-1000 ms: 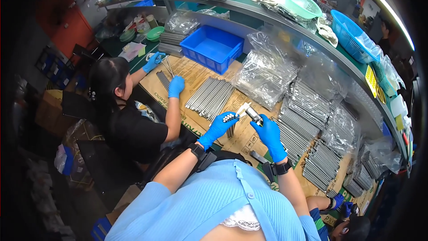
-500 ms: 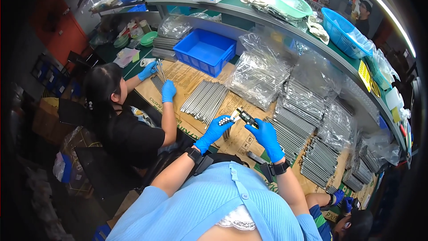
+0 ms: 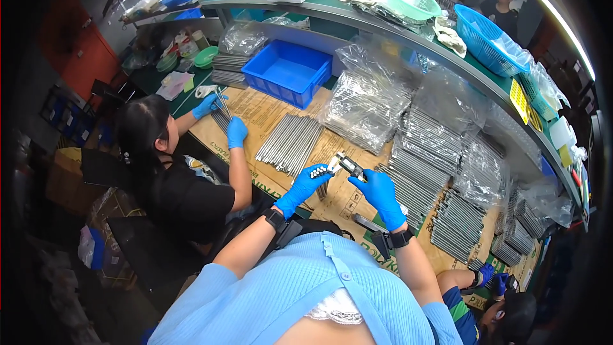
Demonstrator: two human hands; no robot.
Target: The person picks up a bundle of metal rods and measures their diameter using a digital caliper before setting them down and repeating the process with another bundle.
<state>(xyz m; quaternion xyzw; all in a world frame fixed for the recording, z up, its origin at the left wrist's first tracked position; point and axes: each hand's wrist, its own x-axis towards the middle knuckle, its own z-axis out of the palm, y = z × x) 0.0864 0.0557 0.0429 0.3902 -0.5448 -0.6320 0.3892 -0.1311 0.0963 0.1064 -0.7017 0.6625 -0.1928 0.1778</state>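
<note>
My left hand (image 3: 301,190), in a blue glove, is closed around a small bundle of metal rods (image 3: 318,172), whose round ends face up. My right hand (image 3: 380,197), gloved the same way, grips a digital caliper (image 3: 351,166) with a dark body. The caliper's jaws reach to the rod ends beside my left fingers; whether they touch a rod is too small to tell. On the brown paper beyond my left hand lies a row of loose rods (image 3: 290,144). Many more rods (image 3: 416,186) lie side by side to the right of my right hand.
A blue bin (image 3: 285,93) stands at the back. Plastic-wrapped rods (image 3: 365,112) are stacked right of it. At left a co-worker (image 3: 185,185) in blue gloves holds rods; another person (image 3: 491,316) works at lower right. A shelf (image 3: 377,27) with baskets runs above the bench.
The whole view has shifted slightly. My hands keep hold of the rods and the caliper, close together as before. The co-worker at left still holds rods.
</note>
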